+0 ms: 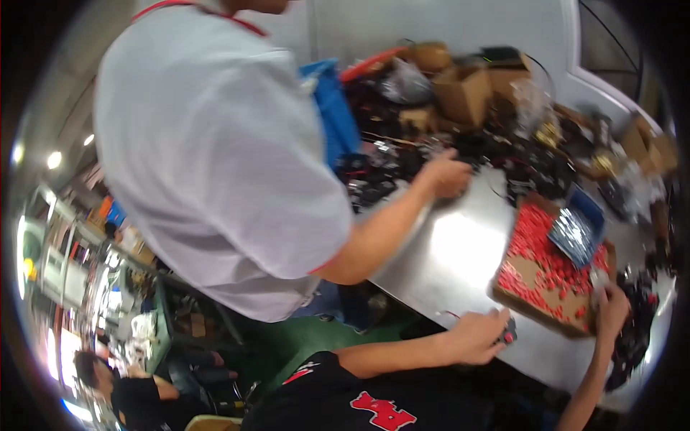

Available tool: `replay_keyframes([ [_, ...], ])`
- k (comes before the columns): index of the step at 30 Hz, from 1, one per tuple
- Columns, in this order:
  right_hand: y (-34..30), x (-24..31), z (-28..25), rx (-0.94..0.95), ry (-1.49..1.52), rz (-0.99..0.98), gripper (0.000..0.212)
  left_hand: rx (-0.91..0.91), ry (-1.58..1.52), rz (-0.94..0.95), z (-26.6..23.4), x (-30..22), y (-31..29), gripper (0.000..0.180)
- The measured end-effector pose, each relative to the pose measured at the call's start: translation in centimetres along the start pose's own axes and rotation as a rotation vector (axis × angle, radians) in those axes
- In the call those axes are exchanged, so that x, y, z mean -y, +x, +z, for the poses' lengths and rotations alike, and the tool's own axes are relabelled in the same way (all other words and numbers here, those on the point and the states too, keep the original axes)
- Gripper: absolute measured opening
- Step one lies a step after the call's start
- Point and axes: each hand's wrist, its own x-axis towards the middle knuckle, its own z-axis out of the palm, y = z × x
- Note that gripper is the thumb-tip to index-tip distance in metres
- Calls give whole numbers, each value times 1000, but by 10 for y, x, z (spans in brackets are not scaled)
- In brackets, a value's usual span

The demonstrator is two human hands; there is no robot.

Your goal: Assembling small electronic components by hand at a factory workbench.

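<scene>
My left hand [476,337] is closed around a small dark part [509,332] with a red spot on its end, just over the table's near edge. A thin wire sticks out by the wrist. My right hand [612,309] is at the right side of a shallow cardboard box [543,314]. Its fingers are pinched together beside a small whitish, clear-looking piece [599,279], too blurred to name. Many small red pieces [532,233] lie spread in the box. A blue tray [588,210] with a silvery sheet of packed parts [571,233] rests on them.
To my left stands a co-worker in a grey shirt [215,144], whose hand [449,176] reaches over the metal table [460,244]. Dark wired parts [532,165] are heaped at the back, with open cartons [463,93] and a blue bin [334,108]. More dark parts [636,323] lie right of the box.
</scene>
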Motion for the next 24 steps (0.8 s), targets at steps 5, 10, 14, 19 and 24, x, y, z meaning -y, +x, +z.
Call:
replay_keyframes([
  [5,1,61,-12,78,35,35,21,25,75,-91,-23,-11,-5,44],
  [10,-1,45,-12,61,-181,-124,19,23,126,-75,-24,-13,-3,46],
  [14,-5,43,-23,110,-74,-106,16,3,140,-42,-22,-16,-1,46],
  [19,-11,57,-19,88,-122,-42,14,-29,191,19,-17,-14,-6,42],
  [24,-8,54,-11,79,-204,-115,11,-4,167,-28,-16,-18,-6,45],
])
